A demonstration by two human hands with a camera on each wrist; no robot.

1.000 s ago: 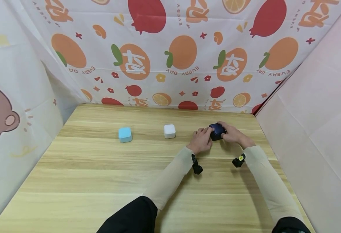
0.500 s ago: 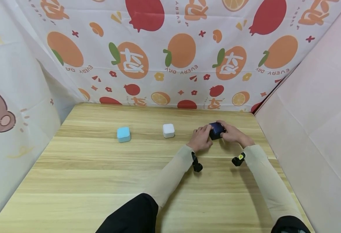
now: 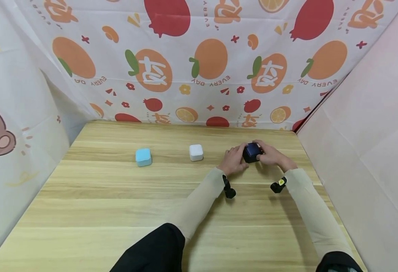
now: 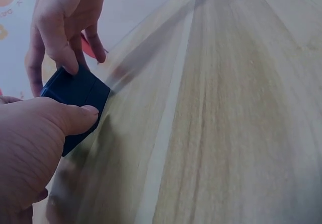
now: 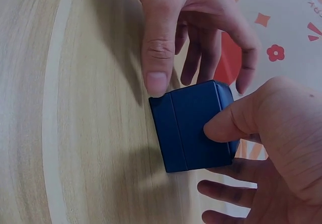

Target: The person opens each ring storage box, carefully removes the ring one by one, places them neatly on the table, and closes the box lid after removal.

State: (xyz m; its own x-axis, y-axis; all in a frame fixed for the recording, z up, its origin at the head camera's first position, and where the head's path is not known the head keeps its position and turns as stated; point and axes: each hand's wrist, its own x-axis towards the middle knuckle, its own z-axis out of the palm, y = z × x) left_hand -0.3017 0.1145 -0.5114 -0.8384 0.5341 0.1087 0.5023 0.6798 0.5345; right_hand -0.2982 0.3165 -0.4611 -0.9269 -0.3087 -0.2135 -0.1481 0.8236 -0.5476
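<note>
Shifting off the top of the dark blue box (image 3: 253,150), the index finger of the person's left grip (image 3: 233,160) is now curving beside the box's far left corner, leaving more of the top face showing than half a second ago. That seems to mean the left side is being re-settled, while the right grip (image 3: 273,156) is staying in much the same place and probably doing the steadying. Both bare hands are bending around the box from opposite sides, spread only as wide as the box itself. On the left, the thumb is touching the near face at its lower corner, below a thin seam; whether the index finger is pressing or just hovering, I cannot tell. On the right, the thumb is pressing the near face above that seam, and the fingers are reaching round the far side, pinching the box. Its two parts are meeting closely along the seam. The box is sitting toward the far right of the pale wooden worktop (image 3: 117,204); whether it is resting flat or slightly raised is unclear. Further left, a white cube (image 3: 196,153) is standing near the left grip, and beyond it, well apart, a light blue cube (image 3: 143,157) is standing. Behind everything, a fruit-printed cloth (image 3: 211,58) is hanging.
</note>
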